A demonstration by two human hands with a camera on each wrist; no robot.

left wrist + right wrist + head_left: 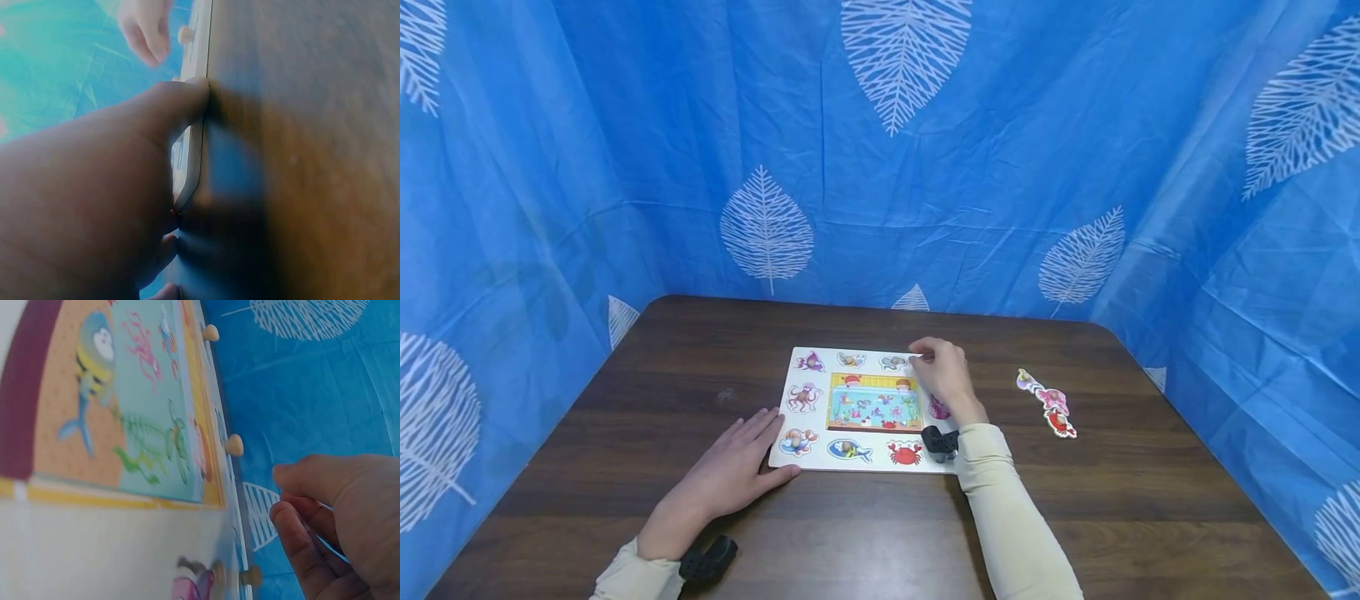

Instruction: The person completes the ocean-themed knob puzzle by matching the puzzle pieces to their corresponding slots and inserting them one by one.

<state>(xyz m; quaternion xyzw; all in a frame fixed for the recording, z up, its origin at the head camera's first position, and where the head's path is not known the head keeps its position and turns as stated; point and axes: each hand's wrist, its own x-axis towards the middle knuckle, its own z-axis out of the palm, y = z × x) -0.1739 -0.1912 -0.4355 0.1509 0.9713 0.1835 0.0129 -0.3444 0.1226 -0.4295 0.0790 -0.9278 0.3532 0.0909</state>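
A white wooden knob puzzle board [877, 464] lies on the table, with an aquarium picture [874, 408] in its middle and sea-animal pieces around the rim. My left hand [733, 467] rests at its lower left corner, fingers along the left edge and thumb at the front edge. Over the upper right corner hovers my right hand [946, 372]. In the right wrist view, that hand's thumb and fingertips [281, 512] are slightly apart with nothing between them. A wooden knob [251, 576] stands close by. The right hand and wrist cover part of the board's right side.
Right of the board lie three loose pieces in a row: a small pale one [1027, 381], a pink one [1051, 400] and a red crab [1061, 423]. A blue curtain [850, 250] with white leaves hangs behind and beside the brown table [662, 400].
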